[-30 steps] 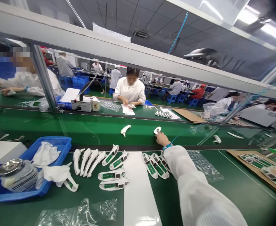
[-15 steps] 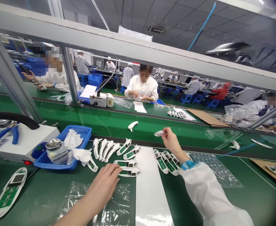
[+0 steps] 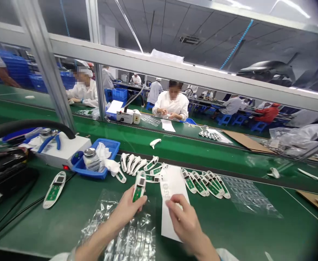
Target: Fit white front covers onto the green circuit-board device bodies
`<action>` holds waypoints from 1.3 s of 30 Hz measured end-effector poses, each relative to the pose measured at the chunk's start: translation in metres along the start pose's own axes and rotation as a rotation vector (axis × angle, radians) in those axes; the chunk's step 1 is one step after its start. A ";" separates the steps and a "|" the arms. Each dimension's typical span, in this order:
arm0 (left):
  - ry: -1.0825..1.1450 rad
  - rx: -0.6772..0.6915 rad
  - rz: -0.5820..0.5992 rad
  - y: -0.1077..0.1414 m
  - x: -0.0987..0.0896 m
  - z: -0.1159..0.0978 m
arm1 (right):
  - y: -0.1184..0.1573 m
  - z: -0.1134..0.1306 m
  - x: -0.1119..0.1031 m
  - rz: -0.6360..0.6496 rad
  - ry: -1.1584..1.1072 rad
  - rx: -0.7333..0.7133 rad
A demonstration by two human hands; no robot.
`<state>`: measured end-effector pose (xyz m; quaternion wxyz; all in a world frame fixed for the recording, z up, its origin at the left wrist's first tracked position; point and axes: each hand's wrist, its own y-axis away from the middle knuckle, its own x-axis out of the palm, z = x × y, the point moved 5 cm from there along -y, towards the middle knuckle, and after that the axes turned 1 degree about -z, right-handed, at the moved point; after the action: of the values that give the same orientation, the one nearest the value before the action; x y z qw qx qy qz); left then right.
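Note:
My left hand (image 3: 128, 206) grips a white plastic housing with a green circuit board (image 3: 139, 186), tilted upright with the board facing me. My right hand (image 3: 184, 219) pinches a thin white plastic piece (image 3: 165, 188), blurred, with faint markings on it. That piece is over a white paper sheet (image 3: 172, 226) and apart from the housing. Behind my hands, more board-filled housings (image 3: 153, 178) and several white curved shells (image 3: 133, 164) lie in a row. Another group of board housings (image 3: 202, 183) rests right of the paper.
A blue tray (image 3: 104, 175) holds a metal-lidded jar (image 3: 91, 159) and white cloths. Clear plastic blister sheets (image 3: 132, 235) lie in front and at right. One housing (image 3: 54, 190) sits far left. A white shell (image 3: 155, 143) is on the green belt (image 3: 132, 139). Co-workers sit beyond.
My left hand has lifted a board housing off the table. My right hand has come back from the belt toward me with the white piece. The view has shifted left.

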<state>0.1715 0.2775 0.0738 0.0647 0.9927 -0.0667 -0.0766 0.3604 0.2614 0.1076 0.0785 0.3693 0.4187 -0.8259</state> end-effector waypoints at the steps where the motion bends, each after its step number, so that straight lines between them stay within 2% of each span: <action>1: 0.095 -0.046 -0.037 0.015 -0.002 0.003 | 0.004 0.018 0.011 0.016 -0.021 -0.028; 5: 0.413 -0.205 -0.235 0.078 -0.005 0.026 | 0.023 0.087 0.056 0.139 -0.101 -0.112; 8: 0.624 -0.295 -0.466 0.121 -0.017 0.057 | 0.029 0.112 0.074 0.216 -0.237 -0.066; 10: 0.614 -0.308 -0.584 0.142 -0.031 0.077 | 0.025 0.106 0.077 0.212 -0.331 0.025; 14: 0.548 -0.349 -0.694 0.166 -0.048 0.099 | 0.011 0.056 0.083 0.189 -0.254 0.337; 17: 0.551 -0.368 -0.706 0.170 -0.046 0.093 | 0.011 0.031 0.095 0.277 -0.124 0.441; 20: 0.558 -0.349 -0.698 0.168 -0.036 0.081 | 0.017 0.029 0.102 0.288 -0.088 0.477; 23: 0.562 -0.320 -0.679 0.164 -0.027 0.076 | 0.021 0.034 0.103 0.232 -0.155 0.499; 27: 0.575 -0.320 -0.659 0.160 -0.020 0.079 | 0.023 0.039 0.095 0.109 -0.318 0.507; 31: 0.576 -0.320 -0.633 0.159 -0.013 0.082 | 0.024 0.046 0.079 -0.030 -0.465 0.628; 35: 0.563 -0.322 -0.611 0.155 -0.007 0.086 | 0.021 0.071 0.080 0.079 -0.630 0.648; 39: 0.539 -0.326 -0.583 0.152 -0.004 0.091 | 0.021 0.086 0.088 0.154 -0.647 0.624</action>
<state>0.1340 0.1182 0.0065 0.2112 0.9313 0.2491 0.1611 0.2601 0.1998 0.0673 0.1515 0.1285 0.0753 -0.9772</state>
